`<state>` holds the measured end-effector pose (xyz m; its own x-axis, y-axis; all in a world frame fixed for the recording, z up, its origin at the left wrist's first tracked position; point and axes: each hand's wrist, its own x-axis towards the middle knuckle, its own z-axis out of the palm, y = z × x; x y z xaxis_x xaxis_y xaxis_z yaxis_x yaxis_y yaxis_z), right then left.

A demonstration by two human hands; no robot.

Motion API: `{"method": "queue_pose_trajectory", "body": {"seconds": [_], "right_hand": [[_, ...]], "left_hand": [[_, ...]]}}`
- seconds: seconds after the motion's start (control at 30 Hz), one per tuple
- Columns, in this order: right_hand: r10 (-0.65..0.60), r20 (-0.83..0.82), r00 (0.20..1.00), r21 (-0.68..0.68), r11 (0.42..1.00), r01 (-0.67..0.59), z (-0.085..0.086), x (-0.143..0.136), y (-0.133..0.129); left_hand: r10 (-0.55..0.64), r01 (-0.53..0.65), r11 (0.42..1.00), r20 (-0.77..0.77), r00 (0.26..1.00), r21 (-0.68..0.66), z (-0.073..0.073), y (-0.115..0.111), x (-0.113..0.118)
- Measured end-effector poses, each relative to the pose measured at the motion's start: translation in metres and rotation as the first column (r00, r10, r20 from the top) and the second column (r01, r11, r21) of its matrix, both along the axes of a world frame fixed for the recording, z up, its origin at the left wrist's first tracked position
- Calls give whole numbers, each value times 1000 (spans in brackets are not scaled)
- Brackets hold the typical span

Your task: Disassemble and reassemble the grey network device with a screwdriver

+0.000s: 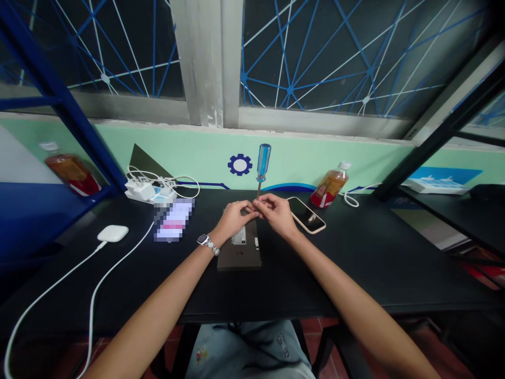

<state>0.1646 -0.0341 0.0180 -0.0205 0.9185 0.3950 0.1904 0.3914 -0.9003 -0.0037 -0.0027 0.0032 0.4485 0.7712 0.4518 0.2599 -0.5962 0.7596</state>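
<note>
A screwdriver [263,164] with a translucent blue handle stands nearly upright, handle up, in front of the green wall. The fingertips of my right hand [276,213] are pinched around its thin metal shaft, low down. My left hand [235,218] is also closed in a pinch and meets the right fingertips at the shaft's lower end; whatever it grips is too small to make out. The screwdriver's tip is hidden by the fingers. Beneath both hands lies a flat, grey-brown rectangular device [239,258] with a white label, its far part partly covered by the hands.
Right of my hands lie a phone [307,215] in a pale case and a drink bottle [330,185]. On the left are a lit, blurred-out phone [174,221], a white charging case [112,233] with a cable, and a crowded power strip [152,192]. The black desk [355,263] meets the wall behind.
</note>
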Motion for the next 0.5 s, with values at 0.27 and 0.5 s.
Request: {"method": "queue_pose_trajectory", "body": {"seconds": [0.27, 0.5], "right_hand": [[72, 23, 997, -36, 997, -71, 1, 0, -2], [-30, 66, 997, 77, 997, 25, 4, 1, 1]], "left_hand": [[-218, 225, 967, 74, 973, -115, 2, 5, -6], [-76, 79, 993, 35, 997, -85, 1, 1, -2]]}}
